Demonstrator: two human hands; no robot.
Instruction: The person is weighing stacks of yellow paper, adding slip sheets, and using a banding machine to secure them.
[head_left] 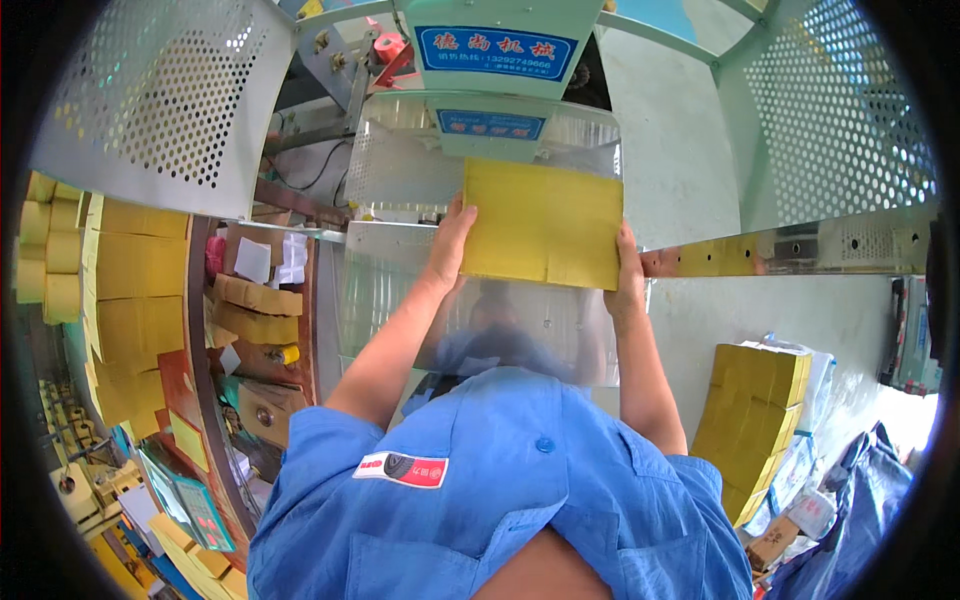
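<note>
The step in hand appears to be positioning a yellow block [543, 225] with both hands at the front of a machine. The block is in front of the person's chest, over the polished metal worktop [378, 262], at 6 o'clock from the machine head [490, 75]; whether it touches the metal I cannot tell.

Taking the block as the clock's centre, the left hand [452, 240] is at 9 o'clock and the right hand [627, 265] between 3 and 4. The fingers of both are clamped on the block's side edges, thumb showing on the left; most of the other fingers are hidden. The next move calls, I judge, for even pressure from both sides and a level block, with the fingertips kept clear of the machine at 12 o'clock.

Counted: 2 hands, 1 held block (1 solid piece or stacked sheets, I cannot tell), 1 machine head and 2 perforated panels, 1 toward 10 o'clock [170, 110] and 1 between 2 and 3 [840, 130]. There is 1 holed metal bar [800, 250] at 3 o'clock, 1 pinkish-red roll [389, 46] between 10 and 11, and 1 small yellow spool [289, 355] at 8. Yellow stock makes 2 large piles, the left pile [140, 265] near 9 o'clock and the right pile [745, 430] between 4 and 5; the pieces within each are too merged to count.
</note>
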